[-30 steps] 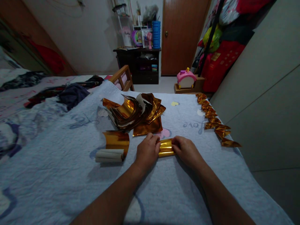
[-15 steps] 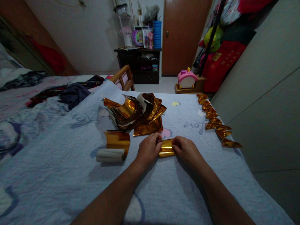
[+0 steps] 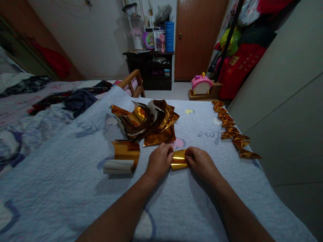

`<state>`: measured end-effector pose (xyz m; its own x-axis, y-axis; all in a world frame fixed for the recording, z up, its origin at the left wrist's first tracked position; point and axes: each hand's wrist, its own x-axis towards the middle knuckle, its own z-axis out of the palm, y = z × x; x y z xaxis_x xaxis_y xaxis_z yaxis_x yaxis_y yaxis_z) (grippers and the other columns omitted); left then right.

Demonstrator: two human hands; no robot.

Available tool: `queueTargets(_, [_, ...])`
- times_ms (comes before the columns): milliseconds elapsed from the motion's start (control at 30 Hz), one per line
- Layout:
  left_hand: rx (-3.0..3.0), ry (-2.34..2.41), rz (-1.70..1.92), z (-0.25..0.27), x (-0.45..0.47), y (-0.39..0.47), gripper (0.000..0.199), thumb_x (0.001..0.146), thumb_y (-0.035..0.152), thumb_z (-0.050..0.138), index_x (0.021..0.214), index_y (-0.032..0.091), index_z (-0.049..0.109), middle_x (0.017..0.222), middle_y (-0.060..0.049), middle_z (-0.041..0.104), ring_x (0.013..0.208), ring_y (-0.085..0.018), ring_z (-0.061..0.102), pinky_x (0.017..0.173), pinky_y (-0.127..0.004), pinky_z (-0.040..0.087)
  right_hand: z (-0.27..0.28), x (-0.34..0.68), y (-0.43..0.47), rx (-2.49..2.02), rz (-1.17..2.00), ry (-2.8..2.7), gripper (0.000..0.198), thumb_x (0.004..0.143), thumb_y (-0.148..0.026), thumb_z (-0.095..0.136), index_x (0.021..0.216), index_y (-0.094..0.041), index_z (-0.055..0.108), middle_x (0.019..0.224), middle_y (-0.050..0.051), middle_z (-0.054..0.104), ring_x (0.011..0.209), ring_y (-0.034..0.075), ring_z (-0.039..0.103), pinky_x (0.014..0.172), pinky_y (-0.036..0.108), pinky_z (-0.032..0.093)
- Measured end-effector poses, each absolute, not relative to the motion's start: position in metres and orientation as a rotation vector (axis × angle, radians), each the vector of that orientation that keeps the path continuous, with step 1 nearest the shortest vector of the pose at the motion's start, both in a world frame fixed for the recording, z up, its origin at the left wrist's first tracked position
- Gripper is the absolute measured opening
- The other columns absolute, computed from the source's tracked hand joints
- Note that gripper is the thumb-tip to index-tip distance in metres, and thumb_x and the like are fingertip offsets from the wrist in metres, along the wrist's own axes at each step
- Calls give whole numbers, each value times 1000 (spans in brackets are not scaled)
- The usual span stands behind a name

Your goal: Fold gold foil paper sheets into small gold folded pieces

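Observation:
A shiny gold foil paper point(image 3: 179, 160) is stretched between my two hands, low over the bedspread. My left hand point(image 3: 160, 159) pinches its left edge, and my right hand point(image 3: 200, 160) grips the right edge between thumb and fingers. The parts under my fingers are hidden. Just beyond my left hand lies a pile of curled gold foil sheets point(image 3: 137, 117), with some flat ones fanned out at its right. Left of that hand rests a curled gold sheet point(image 3: 126, 150) with a pale rolled edge point(image 3: 118, 167).
A row of folded gold foil pieces point(image 3: 228, 126) runs along the right edge of the bedspread point(image 3: 75, 188). Dark clothes point(image 3: 79, 101) lie at the far left. Beyond the bed stand a wooden chair point(image 3: 132, 82), a dark cabinet point(image 3: 151, 72) and a pink toy point(image 3: 202, 84).
Both hands stay in nearly the same place, still on the gold foil paper. Its near edge has shifted very slightly; the piles and the row are unchanged.

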<state>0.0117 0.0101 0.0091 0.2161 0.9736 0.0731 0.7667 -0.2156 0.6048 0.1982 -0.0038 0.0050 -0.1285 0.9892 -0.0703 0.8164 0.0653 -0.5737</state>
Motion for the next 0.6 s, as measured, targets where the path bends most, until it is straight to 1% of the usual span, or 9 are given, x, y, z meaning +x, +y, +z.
queueTargets(333, [2097,1603,568,10,10,9,10,91,16,58,90,19,68,96,-5,61,92,-21,62,80,-30,44,7,197,-5,-1832,674,-2027,16,87,-14,55,95,-18,68,95,8,73,85,21,64,74,29,39])
queueTargets(600, [2063,1618,554,9,7,7,9,90,14,61,94,17,68,99,-6,62,95,-21,62,84,-30,46,10,195,-6,-1855,670,-2004,20,88,-13,54,101,-17,70,95,8,74,84,19,65,73,27,41])
